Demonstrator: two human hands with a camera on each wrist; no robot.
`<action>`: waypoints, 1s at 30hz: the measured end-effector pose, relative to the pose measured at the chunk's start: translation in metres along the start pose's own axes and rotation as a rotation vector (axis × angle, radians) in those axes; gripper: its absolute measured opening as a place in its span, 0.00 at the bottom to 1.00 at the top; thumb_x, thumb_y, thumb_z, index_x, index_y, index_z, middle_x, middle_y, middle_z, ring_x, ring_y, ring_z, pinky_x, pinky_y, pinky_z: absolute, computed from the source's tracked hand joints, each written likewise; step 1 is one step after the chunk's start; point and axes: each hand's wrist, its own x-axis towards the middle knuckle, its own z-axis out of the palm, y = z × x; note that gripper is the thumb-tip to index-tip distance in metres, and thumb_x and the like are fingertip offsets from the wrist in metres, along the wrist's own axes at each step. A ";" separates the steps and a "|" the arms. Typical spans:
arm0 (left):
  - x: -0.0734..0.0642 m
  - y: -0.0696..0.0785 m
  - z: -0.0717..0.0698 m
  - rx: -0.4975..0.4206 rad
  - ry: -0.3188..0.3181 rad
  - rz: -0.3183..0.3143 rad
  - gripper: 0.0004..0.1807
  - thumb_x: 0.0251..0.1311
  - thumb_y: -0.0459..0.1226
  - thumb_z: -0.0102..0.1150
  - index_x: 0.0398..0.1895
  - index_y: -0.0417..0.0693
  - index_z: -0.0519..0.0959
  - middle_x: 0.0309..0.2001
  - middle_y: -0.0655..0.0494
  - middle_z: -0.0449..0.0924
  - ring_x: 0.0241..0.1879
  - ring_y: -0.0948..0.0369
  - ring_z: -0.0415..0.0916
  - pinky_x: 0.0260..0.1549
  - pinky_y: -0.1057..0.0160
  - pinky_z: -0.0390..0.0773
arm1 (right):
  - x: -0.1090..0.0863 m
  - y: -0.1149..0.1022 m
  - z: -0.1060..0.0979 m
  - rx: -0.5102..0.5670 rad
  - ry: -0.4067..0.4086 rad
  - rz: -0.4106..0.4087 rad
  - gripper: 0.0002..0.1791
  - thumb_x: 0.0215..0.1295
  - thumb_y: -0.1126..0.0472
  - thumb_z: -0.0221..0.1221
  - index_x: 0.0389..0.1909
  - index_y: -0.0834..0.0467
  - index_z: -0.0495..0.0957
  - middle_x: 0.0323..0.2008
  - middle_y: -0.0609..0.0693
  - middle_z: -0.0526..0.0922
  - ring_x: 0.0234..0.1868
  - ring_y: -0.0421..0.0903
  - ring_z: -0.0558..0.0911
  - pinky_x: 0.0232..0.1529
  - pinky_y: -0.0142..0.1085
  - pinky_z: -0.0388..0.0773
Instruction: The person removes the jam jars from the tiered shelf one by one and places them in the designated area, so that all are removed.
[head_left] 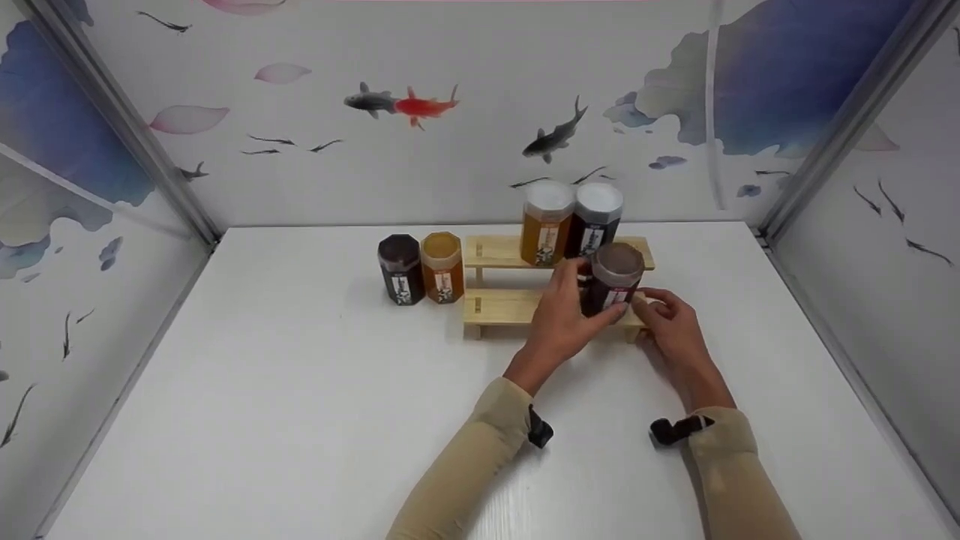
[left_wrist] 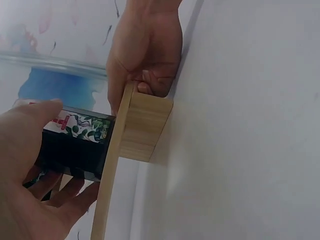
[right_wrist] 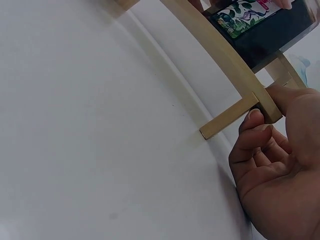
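A dark octagonal jar with a printed label stands at the right of the lower step of a two-step wooden rack. My left hand grips this jar from the left, thumb across its front and fingers round its far side. In the left wrist view the jar meets the wooden step. My right hand pinches the right end of the lower step, thumb above and curled fingers beneath. The right wrist view shows those fingers under the board beside its leg.
On the upper step stand an amber jar and a dark jar, both with white lids. Left of the rack, a dark jar and an amber jar stand on the white table. Printed wall panels enclose the back and sides.
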 end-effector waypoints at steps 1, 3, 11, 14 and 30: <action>0.000 0.000 0.001 0.021 0.014 -0.009 0.45 0.64 0.57 0.76 0.76 0.53 0.64 0.71 0.55 0.73 0.68 0.57 0.78 0.66 0.58 0.83 | 0.000 0.000 0.000 -0.005 0.000 0.005 0.32 0.78 0.42 0.64 0.73 0.55 0.73 0.38 0.42 0.83 0.33 0.35 0.81 0.34 0.28 0.81; 0.000 -0.001 0.004 0.057 0.041 -0.023 0.46 0.62 0.60 0.76 0.75 0.55 0.65 0.70 0.56 0.75 0.68 0.57 0.80 0.64 0.56 0.84 | 0.000 -0.001 0.001 -0.015 -0.002 0.012 0.33 0.78 0.41 0.63 0.74 0.55 0.72 0.39 0.42 0.83 0.35 0.35 0.81 0.35 0.28 0.81; -0.002 -0.003 0.008 0.123 0.118 0.014 0.46 0.60 0.60 0.78 0.74 0.51 0.67 0.67 0.53 0.78 0.65 0.56 0.82 0.63 0.57 0.85 | 0.002 0.000 0.003 0.005 -0.018 0.050 0.34 0.78 0.40 0.63 0.75 0.54 0.71 0.43 0.44 0.82 0.37 0.35 0.80 0.38 0.28 0.81; -0.004 -0.003 0.008 0.120 0.118 0.035 0.46 0.60 0.58 0.78 0.74 0.50 0.68 0.66 0.50 0.78 0.64 0.56 0.82 0.64 0.57 0.85 | 0.003 0.001 0.002 0.012 -0.018 0.066 0.33 0.79 0.41 0.62 0.75 0.54 0.71 0.44 0.44 0.82 0.38 0.35 0.80 0.38 0.28 0.82; -0.008 -0.004 -0.022 0.137 0.051 0.159 0.46 0.58 0.55 0.78 0.75 0.47 0.70 0.63 0.49 0.85 0.56 0.58 0.87 0.54 0.61 0.88 | 0.003 0.000 -0.002 0.026 -0.016 0.056 0.31 0.80 0.43 0.62 0.74 0.55 0.71 0.42 0.42 0.84 0.37 0.34 0.82 0.37 0.27 0.81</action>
